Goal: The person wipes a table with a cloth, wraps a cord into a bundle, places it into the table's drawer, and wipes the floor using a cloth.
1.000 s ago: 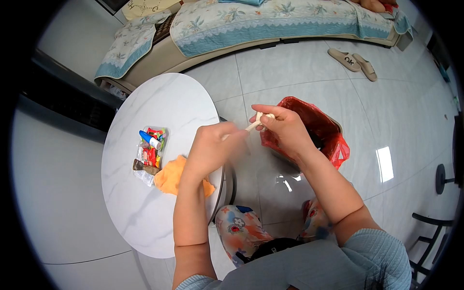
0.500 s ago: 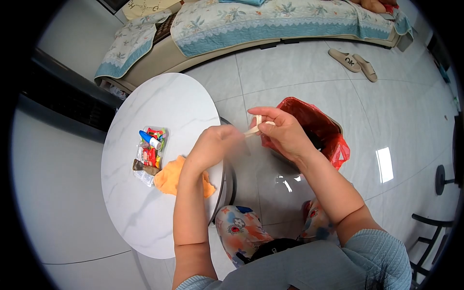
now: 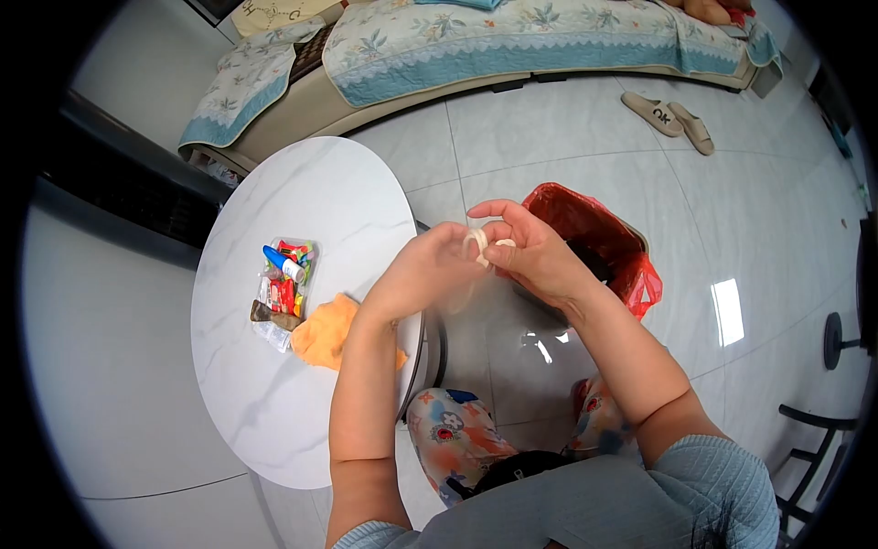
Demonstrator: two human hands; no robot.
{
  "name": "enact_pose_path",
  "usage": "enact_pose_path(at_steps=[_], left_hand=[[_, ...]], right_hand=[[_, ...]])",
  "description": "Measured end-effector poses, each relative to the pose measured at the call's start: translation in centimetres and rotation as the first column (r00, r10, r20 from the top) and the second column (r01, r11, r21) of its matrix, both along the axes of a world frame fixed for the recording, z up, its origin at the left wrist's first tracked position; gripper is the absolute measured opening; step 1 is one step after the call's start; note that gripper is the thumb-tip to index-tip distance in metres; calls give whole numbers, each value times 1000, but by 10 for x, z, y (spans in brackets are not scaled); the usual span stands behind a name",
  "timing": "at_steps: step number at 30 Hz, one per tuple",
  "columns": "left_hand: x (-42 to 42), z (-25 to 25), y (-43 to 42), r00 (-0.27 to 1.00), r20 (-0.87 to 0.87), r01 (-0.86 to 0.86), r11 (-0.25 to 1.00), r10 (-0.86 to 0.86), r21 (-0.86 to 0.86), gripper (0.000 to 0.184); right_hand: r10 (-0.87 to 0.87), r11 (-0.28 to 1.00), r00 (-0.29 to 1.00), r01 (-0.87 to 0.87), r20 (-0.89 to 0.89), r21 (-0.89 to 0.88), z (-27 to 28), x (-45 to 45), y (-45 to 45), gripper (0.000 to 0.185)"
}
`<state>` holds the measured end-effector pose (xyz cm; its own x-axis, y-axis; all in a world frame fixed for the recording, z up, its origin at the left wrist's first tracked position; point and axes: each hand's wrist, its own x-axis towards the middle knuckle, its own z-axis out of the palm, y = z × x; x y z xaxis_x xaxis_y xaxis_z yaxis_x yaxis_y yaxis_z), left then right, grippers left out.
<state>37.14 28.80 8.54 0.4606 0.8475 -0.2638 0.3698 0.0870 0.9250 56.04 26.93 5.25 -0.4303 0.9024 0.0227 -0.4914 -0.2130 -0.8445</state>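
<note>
A cream-coloured cord or strip is looped between my two hands, above the floor beside the round table. My right hand pinches it between thumb and fingers, with the index finger stretched out. Close against it, my left hand has its fingers at the loop; they are partly blurred. A faint smear of the cord hangs below the left fingers. Under my left forearm, an orange cloth lies on the marble-patterned table.
A clear tray with colourful packets and a blue-and-white tube stands on the table. Right of it, a bin with a red liner is on the floor. Slippers lie near the sofa. A black stand is at far right.
My left hand has moved right and slightly up, close to my right hand. The cord, earlier stretched between the hands, now forms a rounder loop. My right hand has barely moved.
</note>
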Motion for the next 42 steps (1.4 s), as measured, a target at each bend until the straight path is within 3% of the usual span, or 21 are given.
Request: enact_pose_path(at_steps=[4,5,7,16,18,24,26,27,29,31,33,38,42], left_hand=[[1,1,1,996,-52,-80,994,77,-72,26],[1,-5,2,996,10,-92,994,93,-63,24],[2,-7,2,992,73,-103,993,107,-55,22],[3,-9,3,986,9,-168,985,169,-23,12],[3,-11,3,979,114,-167,986,166,-2,13],[10,-15,-1,964,213,-153,987,159,-45,15],[11,-15,-2,976,179,-125,992,125,-9,13],[11,-14,-2,985,145,-97,995,92,27,11],[13,-9,-3,987,117,-112,994,111,4,12],[13,-9,-2,988,88,-129,991,130,-19,15],[11,-11,0,953,241,-157,979,186,-133,22],[14,-5,-3,959,185,-173,960,215,-219,24],[7,-7,-1,965,207,-114,966,163,-230,23]], right_hand=[[-63,995,985,49,163,86,1,-2,1,39],[-104,988,974,78,203,130,0,-3,2,39],[-136,985,964,107,228,134,-1,-5,2,38],[-236,968,926,197,295,157,-6,-8,3,29],[-278,955,911,228,304,192,-7,-8,3,29],[-337,941,875,301,348,155,-8,-10,1,23],[-468,878,734,323,493,353,-7,-11,-1,21],[-468,878,733,324,493,352,-8,-10,0,21],[-669,713,563,301,485,634,-13,-7,2,19],[-678,699,574,311,459,644,-12,-7,2,19],[-687,686,583,322,434,653,-12,-7,1,20],[-789,519,520,279,327,808,-15,-8,1,25],[-750,576,555,284,359,766,-10,-10,-4,23]])
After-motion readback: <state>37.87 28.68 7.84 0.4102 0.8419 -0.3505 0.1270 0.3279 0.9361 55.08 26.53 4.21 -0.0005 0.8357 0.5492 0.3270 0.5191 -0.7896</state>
